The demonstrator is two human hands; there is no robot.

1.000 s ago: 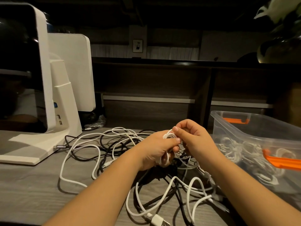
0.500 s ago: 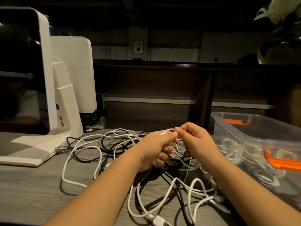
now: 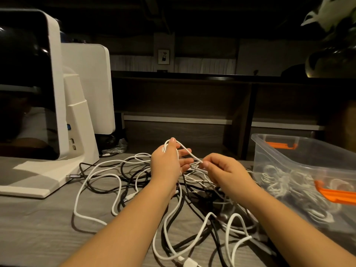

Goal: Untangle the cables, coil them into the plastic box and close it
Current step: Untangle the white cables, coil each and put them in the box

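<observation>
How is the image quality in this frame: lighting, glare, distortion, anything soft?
Head view: dim, warm lighting with a nearly black background; both the left hand and right hand are sharp, as is the white cable between them. Wide-angle bending shows on the white monitor at the left edge. The clear plastic box blurs its coiled contents.

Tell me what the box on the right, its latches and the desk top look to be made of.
Plastic box: clear, slightly frosted plastic; coiled cables show through its wall.
Orange latches: opaque moulded plastic, smooth with a dull sheen.
Desk top: grey wood-grain surface, matte; streaked grain lines suggest laminate or veneer, though solid wood cannot be ruled out.
</observation>
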